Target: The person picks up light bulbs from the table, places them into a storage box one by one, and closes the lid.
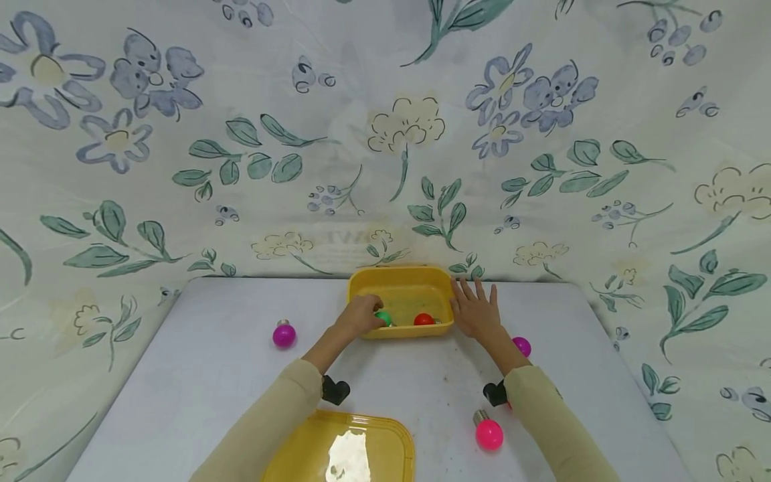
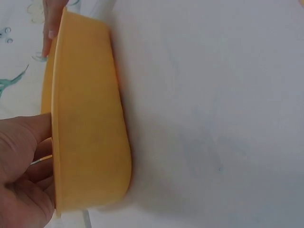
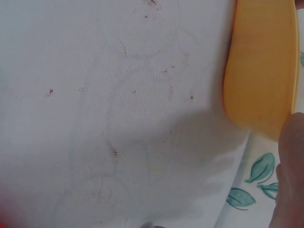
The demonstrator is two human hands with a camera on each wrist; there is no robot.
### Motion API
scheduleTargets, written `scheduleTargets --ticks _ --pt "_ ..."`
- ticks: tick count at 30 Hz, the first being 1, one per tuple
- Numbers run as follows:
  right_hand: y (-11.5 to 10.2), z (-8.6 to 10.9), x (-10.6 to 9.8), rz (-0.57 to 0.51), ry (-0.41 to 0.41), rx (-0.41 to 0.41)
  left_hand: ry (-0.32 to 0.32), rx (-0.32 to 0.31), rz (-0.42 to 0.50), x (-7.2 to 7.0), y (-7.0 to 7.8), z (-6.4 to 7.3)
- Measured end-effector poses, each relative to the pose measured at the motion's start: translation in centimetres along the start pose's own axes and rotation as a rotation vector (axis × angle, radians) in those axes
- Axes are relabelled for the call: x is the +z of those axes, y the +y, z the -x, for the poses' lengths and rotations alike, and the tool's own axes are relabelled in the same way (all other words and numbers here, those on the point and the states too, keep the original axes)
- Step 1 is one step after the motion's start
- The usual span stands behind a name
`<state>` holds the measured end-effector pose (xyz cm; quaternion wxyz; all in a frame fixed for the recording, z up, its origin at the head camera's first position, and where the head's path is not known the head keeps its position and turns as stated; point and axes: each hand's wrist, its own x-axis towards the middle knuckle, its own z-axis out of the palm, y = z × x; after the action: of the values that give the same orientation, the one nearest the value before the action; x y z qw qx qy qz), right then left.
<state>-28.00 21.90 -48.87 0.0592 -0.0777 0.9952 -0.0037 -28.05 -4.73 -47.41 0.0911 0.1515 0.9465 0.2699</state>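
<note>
A deep yellow plastic container (image 1: 403, 294) stands at the table's far edge. Inside it, my left hand (image 1: 360, 314) reaches over the near left corner and holds a green light bulb (image 1: 383, 317) between thumb and fingers. A red light bulb (image 1: 423, 319) lies farther right in the same container. My right hand (image 1: 476, 311) rests against the container's right end, fingers straight and spread. In the left wrist view, the container wall (image 2: 88, 114) hides the fingertips and the bulb of my left hand (image 2: 21, 166). The right wrist view has my right hand (image 3: 292, 171) touching the container's rim.
A shallow yellow tray (image 1: 397, 428) lies at the near edge, partly under the left forearm. One magenta bulb (image 1: 284, 335) is on the left of the white table; another magenta bulb (image 1: 522, 345) is beside the right forearm. A pink bulb (image 1: 489, 435) lies nearer, at right.
</note>
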Motion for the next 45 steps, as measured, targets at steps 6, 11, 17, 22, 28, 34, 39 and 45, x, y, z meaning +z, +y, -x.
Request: scheduleTargets --ticks 6,11,17,22,28,34,39,45 --pt "0.0 0.1 0.1 0.009 0.001 -0.008 0.082 0.077 0.092 -0.1 -0.4 1.1" --pt "0.1 0.1 0.0 0.009 -0.006 -0.001 0.197 0.168 0.24 -0.2 -1.0 2.7" --pt "0.3 0.0 0.1 0.016 -0.003 -0.006 0.329 0.122 0.299 -1.6 -2.3 4.5" --pt "0.3 -0.1 0.1 0.024 -0.004 0.0 0.428 0.057 0.353 -3.4 -3.9 5.6" --pt "0.4 -0.3 0.4 0.023 0.001 0.0 0.463 -0.061 0.328 -5.0 -6.0 7.3" --pt "0.3 -0.3 0.6 0.018 0.003 0.0 0.446 -0.187 0.299 -5.9 -8.8 9.3" --pt "0.3 -0.1 0.5 0.029 -0.001 -0.003 0.383 -0.263 0.275 -6.0 -10.6 10.6" --pt "0.3 -0.2 0.4 0.023 0.012 -0.008 0.344 -0.316 0.25 -5.0 -11.9 11.6"
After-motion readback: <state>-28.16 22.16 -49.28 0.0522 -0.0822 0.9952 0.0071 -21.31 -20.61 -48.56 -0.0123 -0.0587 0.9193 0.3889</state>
